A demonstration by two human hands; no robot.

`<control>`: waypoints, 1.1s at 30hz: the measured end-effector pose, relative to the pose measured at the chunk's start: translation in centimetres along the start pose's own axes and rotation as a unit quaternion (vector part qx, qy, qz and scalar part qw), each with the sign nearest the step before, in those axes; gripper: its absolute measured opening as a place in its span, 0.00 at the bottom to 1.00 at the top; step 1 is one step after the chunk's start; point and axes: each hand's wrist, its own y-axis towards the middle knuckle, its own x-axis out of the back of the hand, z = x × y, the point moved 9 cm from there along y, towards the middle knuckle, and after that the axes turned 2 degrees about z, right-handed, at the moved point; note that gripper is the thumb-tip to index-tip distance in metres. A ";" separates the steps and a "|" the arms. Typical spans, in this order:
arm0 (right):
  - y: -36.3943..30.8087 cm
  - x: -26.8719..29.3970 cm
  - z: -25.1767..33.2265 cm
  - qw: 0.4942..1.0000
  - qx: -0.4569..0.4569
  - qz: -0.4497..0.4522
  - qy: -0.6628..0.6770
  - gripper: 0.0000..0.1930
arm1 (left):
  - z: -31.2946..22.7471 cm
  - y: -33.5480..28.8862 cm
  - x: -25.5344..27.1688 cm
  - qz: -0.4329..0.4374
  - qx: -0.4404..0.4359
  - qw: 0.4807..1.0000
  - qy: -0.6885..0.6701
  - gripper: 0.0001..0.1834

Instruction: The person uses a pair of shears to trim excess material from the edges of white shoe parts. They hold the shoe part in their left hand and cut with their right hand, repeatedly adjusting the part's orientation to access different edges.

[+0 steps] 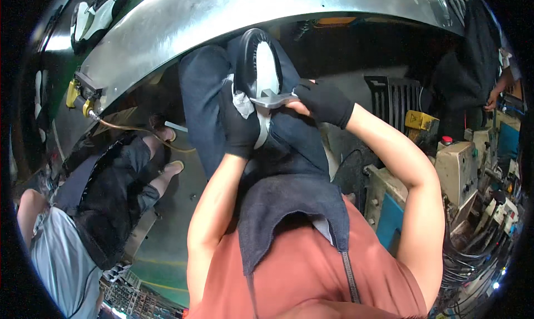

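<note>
Sole up across my thighs lies a black shoe upper on a last (250, 60), its black edge gathered over a white bottom. My left hand (240, 124), in a black fingerless glove, is closed round its near left side, where whitish material (243, 104) sticks out. In my gloved right hand (327, 103) are grey metal lasting pincers (272, 100) with a block-like head. Their head reaches over the near part of the shoe's bottom. The jaws' exact grip is hard to make out.
A shiny metal bench edge (233, 15) curves ahead of my knees. At left, a yellow tool (80, 99) hangs on a hose, near another seated person (119, 191). On the right stand a yellow box (421, 121) and a control box (456, 163) with a red button.
</note>
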 end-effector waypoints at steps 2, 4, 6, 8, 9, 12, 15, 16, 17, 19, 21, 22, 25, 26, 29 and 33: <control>0.5 1.1 0.8 0.999 0.036 -0.014 0.009 0.21 | -0.5 0.7 0.1 0.007 -0.012 1.000 -0.018 0.24; 1.3 1.8 1.8 0.996 -0.005 0.089 -0.020 0.20 | 0.9 0.7 0.7 0.010 0.003 1.000 0.022 0.23; 2.2 2.9 3.2 0.973 -0.041 0.218 -0.063 0.19 | 5.0 0.0 1.6 0.002 0.037 0.998 0.052 0.22; 1.8 3.5 6.2 0.977 -0.050 0.190 -0.087 0.20 | 3.3 0.3 1.1 0.052 0.063 0.996 0.019 0.24; 1.2 4.2 9.6 0.989 -0.032 0.121 -0.075 0.20 | 3.1 0.3 0.8 0.067 0.055 0.996 0.007 0.26; 1.5 3.3 15.4 0.980 0.186 0.072 0.014 0.18 | 3.4 0.6 0.8 0.069 0.001 0.996 -0.048 0.28; 1.7 -0.7 7.5 0.987 0.055 0.141 0.045 0.21 | 7.2 1.3 1.8 0.150 0.085 0.965 -0.195 0.22; 1.8 0.2 5.4 0.991 -0.002 0.136 0.000 0.24 | 9.6 1.0 1.9 0.117 0.206 0.913 -0.331 0.21; 1.2 0.7 4.5 0.993 -0.009 0.114 0.006 0.22 | 7.3 1.0 1.3 0.137 0.210 0.911 -0.327 0.22; -1.7 1.0 4.0 0.996 -0.034 0.073 0.025 0.17 | 2.9 0.6 -0.1 0.156 0.239 0.891 -0.352 0.19; -3.8 1.3 3.3 0.991 -0.093 0.080 0.048 0.17 | 2.3 1.2 0.2 0.097 0.083 0.984 -0.125 0.20; -4.5 1.6 2.6 0.987 -0.120 0.084 0.060 0.17 | 2.2 1.1 0.1 0.058 0.003 0.998 -0.005 0.20; -5.9 2.2 0.6 0.950 -0.219 0.195 0.107 0.23 | 2.2 1.2 -1.2 0.046 0.034 0.998 0.006 0.22; -4.5 4.0 2.2 0.961 -0.190 0.164 0.119 0.23 | 0.9 1.1 -1.0 0.050 0.042 0.997 0.029 0.22; 1.0 8.0 8.4 0.990 -0.048 0.069 0.111 0.21 | 0.5 0.8 -0.5 0.081 0.032 0.995 0.054 0.28; 1.6 4.3 5.1 0.989 -0.036 0.058 0.129 0.23 | 1.5 0.0 -0.9 0.122 0.028 0.992 0.013 0.41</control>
